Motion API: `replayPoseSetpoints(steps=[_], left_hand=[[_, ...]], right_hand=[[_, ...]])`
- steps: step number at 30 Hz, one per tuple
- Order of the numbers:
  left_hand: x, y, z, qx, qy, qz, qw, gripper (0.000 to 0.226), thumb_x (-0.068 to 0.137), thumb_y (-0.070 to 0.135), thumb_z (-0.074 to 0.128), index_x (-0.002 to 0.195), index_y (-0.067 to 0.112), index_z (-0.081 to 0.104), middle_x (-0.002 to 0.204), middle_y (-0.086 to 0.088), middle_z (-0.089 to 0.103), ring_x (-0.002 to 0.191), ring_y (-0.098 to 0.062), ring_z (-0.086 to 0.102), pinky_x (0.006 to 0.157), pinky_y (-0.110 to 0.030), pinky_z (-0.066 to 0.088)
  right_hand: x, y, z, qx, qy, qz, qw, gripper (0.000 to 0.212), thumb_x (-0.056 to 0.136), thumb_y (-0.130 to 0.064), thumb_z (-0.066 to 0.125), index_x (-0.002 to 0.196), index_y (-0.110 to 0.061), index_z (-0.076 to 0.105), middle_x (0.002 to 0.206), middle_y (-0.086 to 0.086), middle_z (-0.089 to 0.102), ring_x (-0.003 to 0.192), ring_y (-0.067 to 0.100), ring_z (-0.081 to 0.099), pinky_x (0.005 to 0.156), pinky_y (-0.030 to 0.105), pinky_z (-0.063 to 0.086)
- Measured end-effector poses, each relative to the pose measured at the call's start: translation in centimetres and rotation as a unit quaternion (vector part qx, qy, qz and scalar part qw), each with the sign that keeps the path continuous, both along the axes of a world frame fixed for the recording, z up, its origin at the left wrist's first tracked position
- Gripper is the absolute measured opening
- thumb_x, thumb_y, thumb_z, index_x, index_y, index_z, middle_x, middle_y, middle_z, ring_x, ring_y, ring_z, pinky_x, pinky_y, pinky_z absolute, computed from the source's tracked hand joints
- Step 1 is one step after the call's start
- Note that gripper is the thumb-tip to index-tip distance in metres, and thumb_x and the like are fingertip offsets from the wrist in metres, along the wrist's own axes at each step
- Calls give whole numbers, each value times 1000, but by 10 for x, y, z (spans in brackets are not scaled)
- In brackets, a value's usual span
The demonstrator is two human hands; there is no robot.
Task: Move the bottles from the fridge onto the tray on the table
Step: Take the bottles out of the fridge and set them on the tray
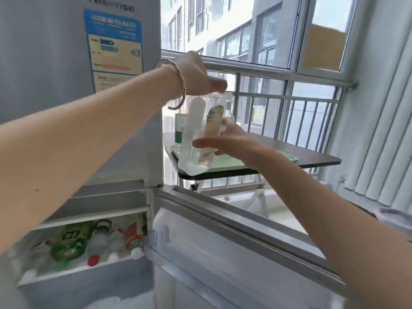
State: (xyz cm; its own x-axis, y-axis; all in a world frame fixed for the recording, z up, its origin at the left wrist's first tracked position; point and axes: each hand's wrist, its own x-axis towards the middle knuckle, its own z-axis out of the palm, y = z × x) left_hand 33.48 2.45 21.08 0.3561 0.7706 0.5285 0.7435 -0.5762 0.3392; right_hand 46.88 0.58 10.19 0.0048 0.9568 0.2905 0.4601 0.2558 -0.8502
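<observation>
The brand name "Hisense" is read at the upper left of the frame on the fridge [66,63], above a blue sticker [113,43] whose small print is too blurred to be made out. At the centre of the frame two bottles are held side by side and tilted: a clear bottle [191,134] with a pale panel, and a peach-labelled bottle [215,121] (its lettering cannot be read). The left grip [200,74] is curled down over their tops, so the caps are hidden. The right grip [223,141] is wrapped round the peach-labelled bottle lower down, thumb on the right side and fingers stretched across the front. Both bottles are kept in the air, in front of the green tray [227,167] on the dark worktop [312,155]. A green-labelled bottle [179,130] is seen upright on the tray behind them. At the lower left, more bottles [98,239] are left lying in the open fridge compartment, among them a green one and several with red caps.
</observation>
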Motion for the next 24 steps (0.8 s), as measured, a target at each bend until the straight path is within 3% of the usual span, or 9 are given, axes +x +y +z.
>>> replayPoseSetpoints(steps=[2, 4, 8, 10, 13, 15, 19, 22, 24], left_hand=[[25, 13, -8, -10, -81, -103, 991, 51, 77, 51, 70, 112, 16, 62, 89, -1, 63, 80, -14, 58, 74, -24, 49], [52, 28, -22, -48, -150, -151, 976, 77, 81, 47, 67, 144, 19, 33, 123, -12, 60, 112, -26, 59, 99, -38, 49], [96, 63, -64, -284, -227, -134, 922, 63, 96, 51, 29, 137, 4, 38, 105, -15, 56, 102, -32, 62, 91, -43, 55], [112, 79, -90, -411, -228, -138, 872, 66, 97, 51, 19, 135, 1, 40, 125, -20, 53, 111, -35, 56, 96, -44, 50], [132, 111, -121, -489, -252, -151, 821, 59, 98, 42, 18, 138, 5, 40, 143, -14, 44, 129, -34, 44, 105, -44, 40], [145, 129, -134, -500, -269, -154, 808, 53, 94, 39, 24, 134, 9, 44, 141, -11, 45, 127, -31, 46, 101, -40, 42], [160, 150, -139, -493, -297, -158, 802, 49, 89, 34, 34, 130, 12, 49, 122, -4, 52, 114, -27, 54, 92, -37, 51], [163, 157, -138, -506, -285, -160, 798, 49, 79, 36, 42, 121, 14, 55, 95, -2, 48, 77, -23, 54, 60, -31, 53], [165, 163, -140, -513, -273, -159, 798, 53, 75, 35, 44, 122, 14, 55, 85, -3, 46, 65, -21, 50, 50, -27, 49]], right_hand=[[25, 11, 0, 51, -1, -84, 995, 80, 65, -30, 88, 129, -7, 45, 111, 8, 67, 95, 20, 68, 73, 27, 55], [54, 28, -2, 83, -2, -169, 982, 85, 55, -40, 88, 124, -7, 51, 104, 7, 70, 88, 19, 71, 71, 29, 58], [123, 93, -21, 87, -48, -299, 949, 106, 32, -72, 69, 120, -16, 54, 101, 4, 69, 86, 23, 70, 76, 42, 60], [144, 117, -30, 69, -65, -327, 940, 106, 31, -75, 66, 120, -19, 56, 101, 2, 69, 87, 24, 71, 75, 41, 60], [133, 121, -30, 44, -53, -358, 931, 98, 50, -63, 78, 126, -9, 49, 107, 4, 68, 93, 26, 69, 82, 43, 58], [129, 131, -31, 31, -53, -377, 924, 85, 69, -51, 79, 129, -5, 41, 118, 11, 64, 106, 32, 63, 90, 45, 53], [138, 162, -34, 24, -65, -364, 929, 79, 79, -46, 73, 134, -5, 34, 128, 16, 59, 114, 35, 59, 94, 47, 50], [147, 180, -36, 10, -55, -334, 941, 78, 81, -40, 73, 137, -7, 31, 129, 16, 58, 115, 35, 58, 95, 48, 50], [153, 188, -35, -9, -50, -314, 948, 80, 79, -40, 73, 138, -9, 29, 131, 17, 56, 117, 35, 58, 96, 50, 50]])
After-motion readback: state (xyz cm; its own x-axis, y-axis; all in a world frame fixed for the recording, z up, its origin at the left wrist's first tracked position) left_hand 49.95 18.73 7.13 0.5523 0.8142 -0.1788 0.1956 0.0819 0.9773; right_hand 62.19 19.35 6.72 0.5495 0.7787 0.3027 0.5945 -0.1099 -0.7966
